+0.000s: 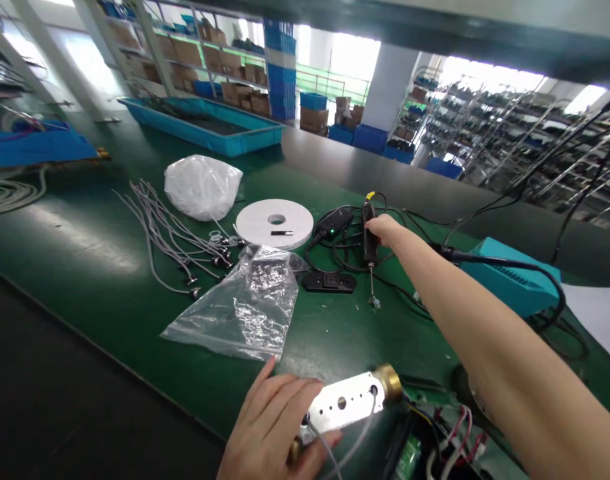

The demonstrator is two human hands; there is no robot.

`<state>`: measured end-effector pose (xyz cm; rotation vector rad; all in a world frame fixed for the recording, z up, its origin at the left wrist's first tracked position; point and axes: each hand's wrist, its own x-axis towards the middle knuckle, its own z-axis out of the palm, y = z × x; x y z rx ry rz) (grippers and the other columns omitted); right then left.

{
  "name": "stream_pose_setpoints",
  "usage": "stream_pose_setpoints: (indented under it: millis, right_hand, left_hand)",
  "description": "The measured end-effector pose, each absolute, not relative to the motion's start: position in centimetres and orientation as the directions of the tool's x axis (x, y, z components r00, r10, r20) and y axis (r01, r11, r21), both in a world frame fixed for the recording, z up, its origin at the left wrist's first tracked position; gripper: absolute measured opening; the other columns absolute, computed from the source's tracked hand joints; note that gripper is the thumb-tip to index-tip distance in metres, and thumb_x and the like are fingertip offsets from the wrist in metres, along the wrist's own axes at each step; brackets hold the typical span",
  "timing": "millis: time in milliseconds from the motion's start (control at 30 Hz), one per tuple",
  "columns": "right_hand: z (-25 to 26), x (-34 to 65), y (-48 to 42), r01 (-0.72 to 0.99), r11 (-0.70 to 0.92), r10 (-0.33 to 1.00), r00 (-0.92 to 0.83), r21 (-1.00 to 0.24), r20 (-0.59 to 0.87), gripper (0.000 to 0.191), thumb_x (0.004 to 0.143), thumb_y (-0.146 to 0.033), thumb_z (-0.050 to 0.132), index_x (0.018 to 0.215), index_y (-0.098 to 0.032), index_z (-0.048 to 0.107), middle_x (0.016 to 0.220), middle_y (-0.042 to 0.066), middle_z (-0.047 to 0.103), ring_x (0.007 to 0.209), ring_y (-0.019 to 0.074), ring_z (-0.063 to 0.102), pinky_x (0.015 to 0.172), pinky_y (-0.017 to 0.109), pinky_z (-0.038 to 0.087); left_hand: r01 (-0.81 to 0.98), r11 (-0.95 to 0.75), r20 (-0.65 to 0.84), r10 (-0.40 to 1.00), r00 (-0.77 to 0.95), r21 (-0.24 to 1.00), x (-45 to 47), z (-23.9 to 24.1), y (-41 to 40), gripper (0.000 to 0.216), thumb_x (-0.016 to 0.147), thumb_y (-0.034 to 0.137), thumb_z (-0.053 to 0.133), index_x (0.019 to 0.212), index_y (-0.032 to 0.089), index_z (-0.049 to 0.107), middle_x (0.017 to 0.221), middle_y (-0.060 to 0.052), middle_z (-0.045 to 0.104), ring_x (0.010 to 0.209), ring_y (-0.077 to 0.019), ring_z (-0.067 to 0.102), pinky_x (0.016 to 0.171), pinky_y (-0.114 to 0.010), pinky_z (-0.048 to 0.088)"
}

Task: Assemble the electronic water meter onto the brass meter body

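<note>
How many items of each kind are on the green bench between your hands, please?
Plastic bags: 2 (clear bag, white bag)
White tape roll: 1
Electric screwdriver, under the right hand: 1
Metal plate with brass fitting, at the left hand: 1
Total: 5

I work at a long green-topped bench in a factory hall, its surface glossy under daylight from bright windows along the far wall. A shallow blue tray sits at the bench's far end. Behind it, metal shelving holds rows of brown cardboard boxes, with a tall stack of blue crates beside it. A white pillar rises in the middle distance, blue bins at its foot. To my right, wire racks recede in rows. A dark beam crosses overhead.
</note>
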<state>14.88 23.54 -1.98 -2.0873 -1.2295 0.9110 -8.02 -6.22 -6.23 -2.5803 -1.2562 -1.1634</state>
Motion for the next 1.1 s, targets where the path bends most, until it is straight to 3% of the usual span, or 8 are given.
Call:
stream_pose_setpoints:
  millis: [133, 300, 533, 600, 700, 833, 967, 1100]
  right_hand:
    - [0.2, 14.0, 20.9, 0.760, -0.318, 0.948, 0.273, -0.567, -0.166, 0.023, 0.086, -0.028, 0.060, 0.102, -0.012, 0.060, 0.108, 0.007, 0.061, 0.098, 0.0196, 0.059, 0.085, 0.041, 0.050]
    - [3.9, 12.5, 14.1, 0.901, -0.023, 0.998, -0.002, -0.432, -0.058, 0.014, 0.079, -0.017, 0.063, 0.091, -0.012, 0.066, 0.099, 0.008, 0.067, 0.096, 0.0213, 0.061, 0.088, 0.037, 0.046]
    - [5.1, 13.6, 1.0, 0.808, 0.348, 0.916, -0.401, -0.475, -0.011, 0.022, 0.081, -0.015, 0.056, 0.101, -0.016, 0.066, 0.099, 0.004, 0.070, 0.089, 0.0133, 0.063, 0.082, 0.026, 0.048]
    - [4.5, 14.1, -2.1, 0.708, 0.471, 0.850, -0.523, -0.527, 0.057, 0.025, 0.081, -0.014, 0.056, 0.104, -0.017, 0.064, 0.102, 0.004, 0.069, 0.092, 0.0131, 0.061, 0.085, 0.027, 0.048]
    - [3.5, 14.4, -5.4, 0.633, 0.605, 0.760, -0.640, -0.483, 0.113, 0.033, 0.080, -0.013, 0.056, 0.113, -0.016, 0.060, 0.105, 0.006, 0.065, 0.098, 0.0163, 0.056, 0.089, 0.032, 0.046]
    - [3.5, 15.5, -7.2, 0.665, 0.638, 0.761, -0.621, -0.388, 0.186, 0.033, 0.083, -0.011, 0.052, 0.115, -0.014, 0.058, 0.108, 0.009, 0.062, 0.102, 0.0189, 0.053, 0.091, 0.035, 0.045]
    - [4.9, 19.0, -7.9, 0.766, 0.508, 0.860, -0.421, -0.394, 0.290, 0.022, 0.084, -0.012, 0.052, 0.104, -0.015, 0.063, 0.099, 0.006, 0.066, 0.095, 0.0166, 0.058, 0.087, 0.032, 0.046]
    - [5.1, 21.5, -8.6, 0.848, 0.403, 0.909, -0.330, -0.343, 0.254, 0.019, 0.085, -0.012, 0.050, 0.098, -0.017, 0.064, 0.095, 0.004, 0.067, 0.092, 0.0154, 0.060, 0.084, 0.030, 0.047]
  left_hand:
    - [0.684, -0.638, 0.594, 0.718, 0.362, 0.353, -7.8, -6.5, -6.9, 0.031, 0.082, 0.025, 0.063, 0.111, 0.017, 0.056, 0.096, -0.005, 0.067, 0.091, -0.0219, 0.061, 0.101, -0.048, 0.041]
    - [0.651, -0.613, 0.567, 0.758, 0.324, 0.448, -7.4, -6.9, -7.1, 0.029, 0.083, 0.024, 0.064, 0.110, 0.019, 0.054, 0.098, -0.004, 0.065, 0.094, -0.0214, 0.058, 0.104, -0.050, 0.035]
    - [0.658, -0.555, 0.478, 0.818, 0.319, 0.509, -8.0, -6.5, -7.3, 0.045, 0.082, 0.028, 0.066, 0.123, 0.023, 0.048, 0.113, -0.004, 0.062, 0.108, -0.0230, 0.054, 0.107, -0.051, 0.031]
    - [0.673, -0.525, 0.466, 0.835, 0.291, 0.521, -8.2, -6.4, -7.5, 0.051, 0.081, 0.029, 0.066, 0.128, 0.021, 0.045, 0.117, -0.005, 0.061, 0.112, -0.0241, 0.052, 0.108, -0.051, 0.031]
    - [0.670, -0.517, 0.456, 0.842, 0.287, 0.532, -8.2, -6.4, -7.7, 0.044, 0.084, 0.032, 0.062, 0.124, 0.020, 0.049, 0.114, -0.005, 0.062, 0.110, -0.0236, 0.054, 0.109, -0.050, 0.030]
    - [0.671, -0.523, 0.463, 0.837, 0.291, 0.525, -8.2, -6.4, -7.7, 0.039, 0.086, 0.040, 0.057, 0.118, 0.019, 0.055, 0.112, -0.007, 0.063, 0.108, -0.0247, 0.056, 0.110, -0.050, 0.028]
    - [0.670, -0.494, 0.424, 0.860, 0.283, 0.555, -8.9, -5.5, -7.4, 0.042, 0.085, 0.048, 0.052, 0.116, 0.020, 0.059, 0.112, -0.007, 0.064, 0.108, -0.0269, 0.057, 0.105, -0.048, 0.037]
    - [0.664, -0.428, 0.358, 0.900, 0.250, 0.613, -9.7, -3.2, -6.6, 0.036, 0.086, 0.042, 0.044, 0.113, 0.024, 0.061, 0.117, -0.005, 0.062, 0.109, -0.0239, 0.057, 0.098, -0.041, 0.045]
